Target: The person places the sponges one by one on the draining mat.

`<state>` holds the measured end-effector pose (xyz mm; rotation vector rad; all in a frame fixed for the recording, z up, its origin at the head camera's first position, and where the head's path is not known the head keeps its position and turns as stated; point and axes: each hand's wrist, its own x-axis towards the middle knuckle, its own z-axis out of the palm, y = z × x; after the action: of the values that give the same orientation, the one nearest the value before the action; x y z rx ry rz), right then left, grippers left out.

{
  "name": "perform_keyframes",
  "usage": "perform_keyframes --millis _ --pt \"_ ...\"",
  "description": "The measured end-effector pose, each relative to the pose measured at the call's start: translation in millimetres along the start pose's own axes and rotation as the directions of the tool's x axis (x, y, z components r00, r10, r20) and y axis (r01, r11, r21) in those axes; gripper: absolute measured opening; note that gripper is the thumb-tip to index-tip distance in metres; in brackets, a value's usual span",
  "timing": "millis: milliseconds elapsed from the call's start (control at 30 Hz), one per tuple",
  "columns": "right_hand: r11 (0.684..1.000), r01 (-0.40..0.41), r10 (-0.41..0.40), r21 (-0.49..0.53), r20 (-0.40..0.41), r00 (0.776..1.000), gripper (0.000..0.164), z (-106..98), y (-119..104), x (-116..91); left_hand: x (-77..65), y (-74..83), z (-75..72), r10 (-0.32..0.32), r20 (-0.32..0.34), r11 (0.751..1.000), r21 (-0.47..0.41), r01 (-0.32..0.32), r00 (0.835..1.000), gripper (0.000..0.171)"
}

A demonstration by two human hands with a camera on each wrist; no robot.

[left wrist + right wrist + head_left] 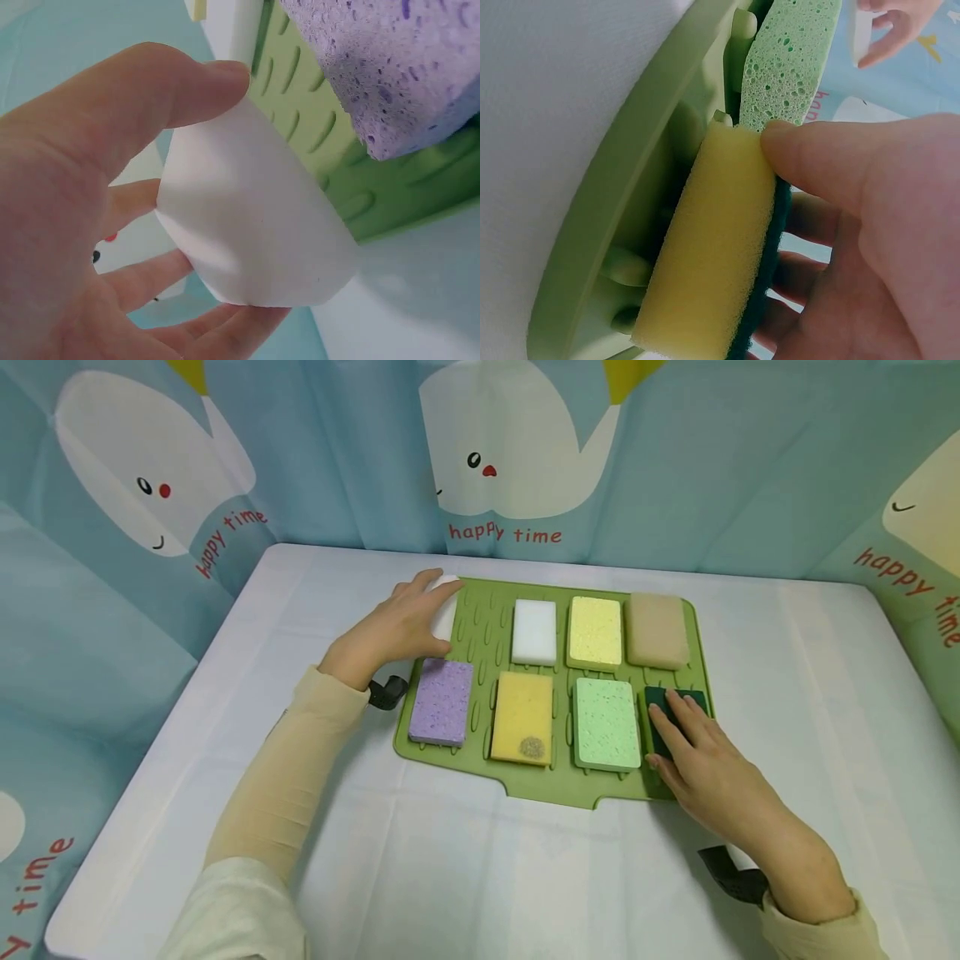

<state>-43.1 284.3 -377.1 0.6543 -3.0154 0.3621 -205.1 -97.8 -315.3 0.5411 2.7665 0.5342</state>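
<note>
At the far left corner of the green ridged mat [551, 789], my left hand [393, 628] holds a white sponge block [255, 210]. The left wrist view shows the thumb on one edge and fingers along the other. A purple sponge [441, 702] lies just nearer than that hand. On the mat's near right corner is a yellow scrub sponge [709, 247] with a dark green pad. My right hand [708, 768] rests its extended fingers on the pad, with the thumb at the sponge's edge. Beside it lies a light green speckled sponge [606, 724].
Also on the mat are a yellow sponge with a brownish round spot [521, 714], a smaller white sponge [534, 632], a pale yellow speckled sponge [595, 632] and a beige sponge [657, 631]. The white table [450, 877] ends at a blue printed curtain [360, 460].
</note>
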Motion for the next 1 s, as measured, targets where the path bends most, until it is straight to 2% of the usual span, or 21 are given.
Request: perform_keyframes --millis 500,700,1000 --pt "1.000 0.000 0.000 -0.001 0.002 1.000 0.063 0 0 0 27.0 7.0 7.9 0.013 0.092 0.999 0.052 -0.018 0.996 0.088" --pt "1.000 0.001 -0.001 -0.004 -0.005 1.000 0.063 1 1 0 36.5 11.3 11.1 -0.006 0.142 0.996 0.087 -0.006 0.990 0.088" --pt "1.000 0.008 -0.008 -0.006 -0.023 1.000 0.063 1 1 0 44.4 15.2 16.1 -0.004 0.197 0.990 0.136 -0.023 0.980 0.088"
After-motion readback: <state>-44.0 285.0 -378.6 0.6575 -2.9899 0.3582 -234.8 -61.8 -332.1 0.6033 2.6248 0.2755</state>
